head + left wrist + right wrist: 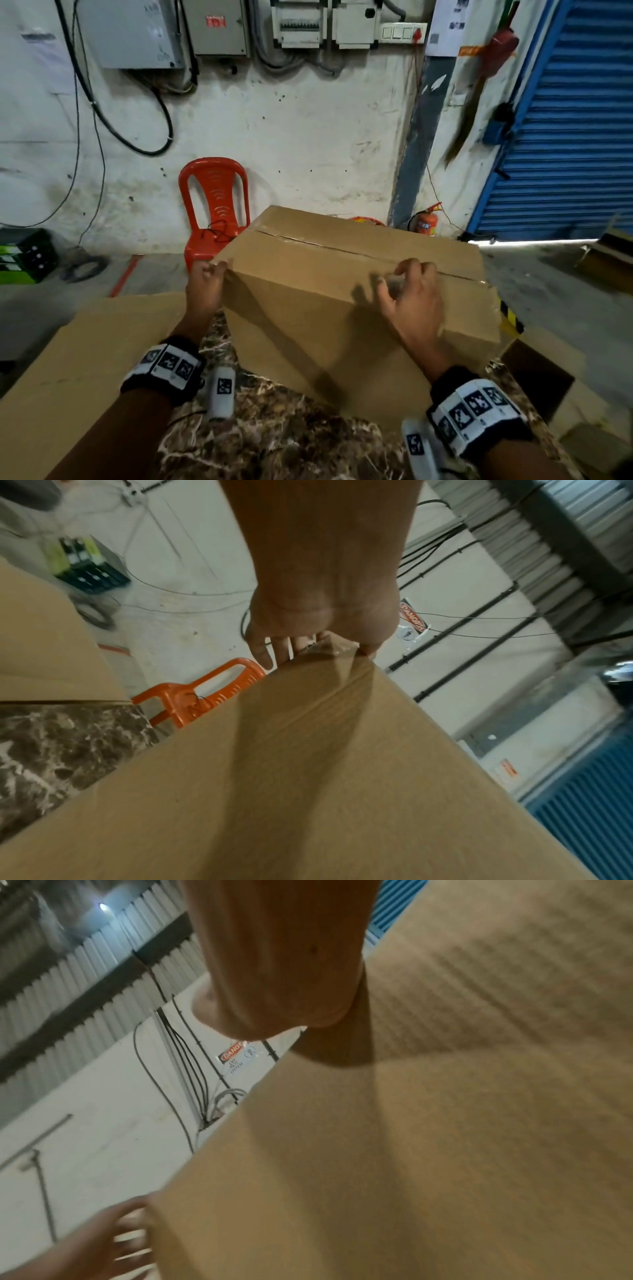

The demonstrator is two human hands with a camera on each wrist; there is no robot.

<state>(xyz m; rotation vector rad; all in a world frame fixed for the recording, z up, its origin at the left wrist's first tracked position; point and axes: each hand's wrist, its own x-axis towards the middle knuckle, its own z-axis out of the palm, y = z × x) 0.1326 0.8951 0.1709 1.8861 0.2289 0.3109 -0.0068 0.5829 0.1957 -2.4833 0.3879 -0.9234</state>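
A closed brown cardboard box (342,274) with a taped top seam stands tilted on the marble table (291,438). My left hand (205,277) grips its near left top corner, with fingers round the far side and the thumb on top. The left wrist view shows the left hand (308,615) pinching that corner of the box (308,777). My right hand (411,294) arches over the near top edge, curled fingertips on the top by the seam and thumb on the near side. In the right wrist view the right hand (274,974) hides its own fingers above the box (445,1123).
A flat cardboard sheet (85,359) lies on the table to the left, and an open carton (537,377) sits at the right. Beyond the table stand a red plastic chair (215,198), a fire extinguisher (426,222) and a blue roller shutter (565,137). Cables hang on the wall.
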